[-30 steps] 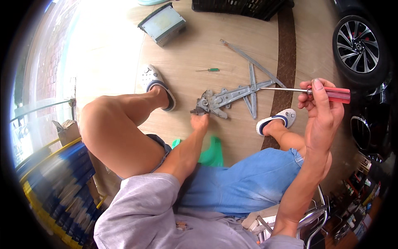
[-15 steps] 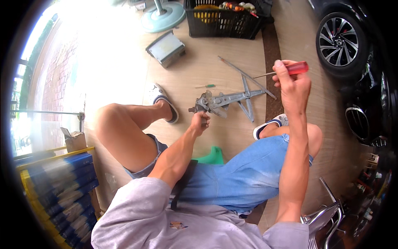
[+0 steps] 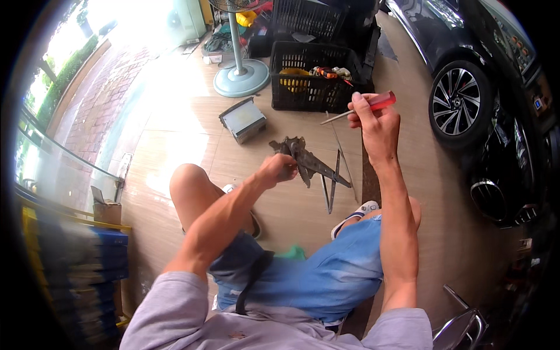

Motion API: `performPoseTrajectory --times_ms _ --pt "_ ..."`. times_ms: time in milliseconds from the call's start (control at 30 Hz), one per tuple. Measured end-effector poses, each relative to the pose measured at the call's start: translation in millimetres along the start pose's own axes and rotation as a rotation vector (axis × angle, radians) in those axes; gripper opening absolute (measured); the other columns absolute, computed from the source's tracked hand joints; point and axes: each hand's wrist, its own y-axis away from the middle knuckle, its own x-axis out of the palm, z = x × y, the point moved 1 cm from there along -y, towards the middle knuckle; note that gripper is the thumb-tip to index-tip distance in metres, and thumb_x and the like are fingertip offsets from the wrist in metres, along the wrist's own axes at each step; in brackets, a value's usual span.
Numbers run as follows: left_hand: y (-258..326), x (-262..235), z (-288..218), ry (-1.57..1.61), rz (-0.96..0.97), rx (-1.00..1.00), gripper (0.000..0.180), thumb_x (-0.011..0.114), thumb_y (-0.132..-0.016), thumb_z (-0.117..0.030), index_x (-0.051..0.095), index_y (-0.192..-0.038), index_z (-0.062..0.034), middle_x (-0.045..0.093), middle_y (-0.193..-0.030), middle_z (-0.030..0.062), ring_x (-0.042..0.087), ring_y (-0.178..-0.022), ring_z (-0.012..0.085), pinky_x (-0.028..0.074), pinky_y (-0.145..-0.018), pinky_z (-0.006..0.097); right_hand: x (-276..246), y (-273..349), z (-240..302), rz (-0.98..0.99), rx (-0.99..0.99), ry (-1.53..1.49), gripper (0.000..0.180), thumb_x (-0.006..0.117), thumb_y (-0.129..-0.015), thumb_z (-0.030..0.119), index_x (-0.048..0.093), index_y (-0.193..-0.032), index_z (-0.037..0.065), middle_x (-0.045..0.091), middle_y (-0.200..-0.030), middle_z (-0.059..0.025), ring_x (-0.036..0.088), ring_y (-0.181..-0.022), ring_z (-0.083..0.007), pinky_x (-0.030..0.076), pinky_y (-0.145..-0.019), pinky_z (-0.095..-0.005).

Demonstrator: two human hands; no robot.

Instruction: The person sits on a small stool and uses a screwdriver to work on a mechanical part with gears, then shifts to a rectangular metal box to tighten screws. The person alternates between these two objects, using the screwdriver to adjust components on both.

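Note:
My left hand (image 3: 280,168) is closed around the motor end of a metal car window regulator (image 3: 317,165). The regulator's scissor arms and long rail stretch away to the right, with its toothed plate tilted up towards me. My right hand (image 3: 379,127) grips a screwdriver (image 3: 382,100) by its red, see-through handle. Its thin shaft points left, above the regulator and apart from it. My left fingertips are partly hidden behind the motor end.
Ahead sit a grey box-shaped device (image 3: 245,121), a fan's round base (image 3: 241,77) and a black crate (image 3: 316,99). A dark car (image 3: 496,125) stands at the right. Blue bins (image 3: 108,254) are stacked at left, and a chrome-framed chair (image 3: 461,326) is at lower right.
The regulator has been lifted and turned over in my left hand, so a darker face shows. The screwdriver has shifted left. The view has tilted up, bringing more of the fan and crate into sight.

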Motion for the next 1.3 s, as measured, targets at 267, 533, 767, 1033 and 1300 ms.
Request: performPoseTrajectory --times_ms 267,533,767,1033,1300 --pt "45.5 44.7 -47.9 -0.248 -0.069 -0.032 0.014 0.062 -0.086 -0.010 0.062 -0.086 0.0045 0.062 -0.074 0.0114 0.062 -0.063 0.0209 0.053 -0.059 0.031 -5.9 -27.6 7.2 -0.034 -0.022 -0.137 0.038 0.063 -0.096 0.037 0.066 -0.091 0.000 0.066 -0.084 -0.0066 0.062 -0.066 -0.0108 0.053 -0.057 -0.0242" --pt "65.7 34.1 -43.2 -0.112 -0.170 -0.160 0.010 0.057 -0.088 -0.008 0.057 -0.083 0.0010 0.055 -0.074 0.0074 0.055 -0.064 0.0172 0.048 -0.058 0.031 9.1 -3.1 -5.0 -0.091 0.175 -0.130 0.038 0.063 -0.096 0.036 0.066 -0.091 -0.002 0.061 -0.075 -0.0051 0.058 -0.060 -0.0123 0.048 -0.057 -0.0252" --pt "95.7 25.1 -32.9 0.152 -0.247 -0.243 0.008 0.060 -0.085 -0.008 0.057 -0.080 -0.0023 0.055 -0.073 0.0053 0.052 -0.060 0.0148 0.044 -0.054 0.030 39.9 4.5 -2.7 -0.045 0.343 -0.156 0.039 0.070 -0.091 0.033 0.063 -0.104 -0.003 0.066 -0.082 -0.0091 0.066 -0.069 -0.0148 0.049 -0.056 -0.0220" --pt "121.3 31.5 -47.8 0.249 -0.181 -0.264 0.011 0.059 -0.084 -0.009 0.053 -0.075 -0.0064 0.050 -0.068 0.0020 0.046 -0.055 0.0118 0.037 -0.050 0.028 54.6 3.1 -28.7 -0.040 0.439 -0.336 0.035 0.071 -0.091 0.023 0.056 -0.109 -0.003 0.066 -0.092 -0.0149 0.068 -0.079 -0.0202 0.060 -0.065 -0.0305" --pt "134.2 30.2 -46.7 0.419 -0.012 -0.256 0.015 0.064 -0.081 -0.011 0.055 -0.070 -0.0052 0.052 -0.063 0.0041 0.047 -0.054 0.0135 0.038 -0.052 0.029 54.8 8.5 -29.8 -0.055 0.492 -0.383 0.034 0.060 -0.097 0.031 0.055 -0.104 -0.001 0.066 -0.093 -0.0175 0.068 -0.071 -0.0223 0.059 -0.063 -0.0320"
